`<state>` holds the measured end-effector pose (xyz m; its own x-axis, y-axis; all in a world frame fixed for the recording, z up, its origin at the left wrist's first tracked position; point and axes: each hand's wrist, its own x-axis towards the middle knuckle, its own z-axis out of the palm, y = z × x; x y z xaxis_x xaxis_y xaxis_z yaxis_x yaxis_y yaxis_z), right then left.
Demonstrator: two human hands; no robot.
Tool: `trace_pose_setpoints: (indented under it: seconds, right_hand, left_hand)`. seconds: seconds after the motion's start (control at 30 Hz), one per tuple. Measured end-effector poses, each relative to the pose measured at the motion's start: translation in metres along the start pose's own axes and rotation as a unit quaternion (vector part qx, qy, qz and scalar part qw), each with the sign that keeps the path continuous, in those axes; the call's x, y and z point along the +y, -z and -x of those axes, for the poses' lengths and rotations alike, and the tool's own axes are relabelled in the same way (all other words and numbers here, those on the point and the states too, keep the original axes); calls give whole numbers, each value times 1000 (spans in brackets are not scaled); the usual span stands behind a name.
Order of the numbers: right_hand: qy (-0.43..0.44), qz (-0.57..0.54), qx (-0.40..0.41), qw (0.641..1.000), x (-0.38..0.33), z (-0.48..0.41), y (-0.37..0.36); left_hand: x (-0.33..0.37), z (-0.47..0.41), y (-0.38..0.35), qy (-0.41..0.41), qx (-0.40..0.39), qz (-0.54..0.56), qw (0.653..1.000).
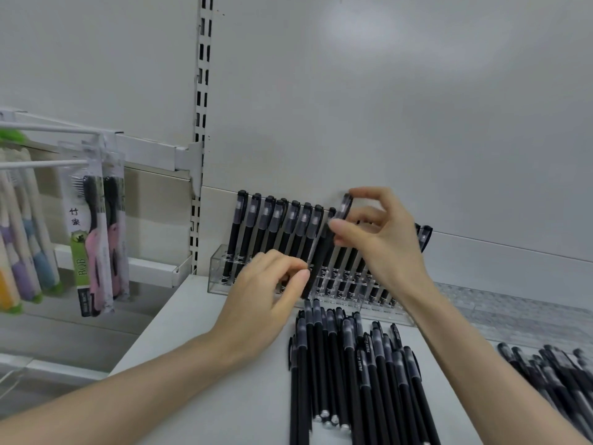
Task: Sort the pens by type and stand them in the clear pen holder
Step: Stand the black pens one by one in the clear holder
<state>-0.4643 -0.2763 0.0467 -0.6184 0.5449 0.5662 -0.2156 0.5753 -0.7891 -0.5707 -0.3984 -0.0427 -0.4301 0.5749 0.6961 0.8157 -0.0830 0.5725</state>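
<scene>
Over the holder (219,268) a pen (322,252) leans tip-down, nearly upright; right hand (382,242) pinches its cap, left hand (266,297) its barrel.

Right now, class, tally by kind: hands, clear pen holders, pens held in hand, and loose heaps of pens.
Hands: 2, left hand and right hand
Clear pen holder: 1
Held pen: 1
Loose pen heaps: 2, middle heap and right heap
Total: 6

left hand (272,284) and right hand (378,239) both pinch one pen (321,252), forearms outstretched.
</scene>
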Motion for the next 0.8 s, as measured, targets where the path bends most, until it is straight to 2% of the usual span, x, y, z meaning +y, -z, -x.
trace_pose_setpoints:
  seconds: [0.1,0.23,0.8]
  right_hand:
    - [55,25,91,994,-2,-5,5]
    - [97,54,126,986,4,-5,0]
    - [59,145,11,988,19,-13,-7]
  left_hand:
    - [-7,1,-2,-49,-4,-121,991]
    - [-8,5,-5,-63,-62,-184,979]
    - [-7,4,-6,-49,-81,-196,976]
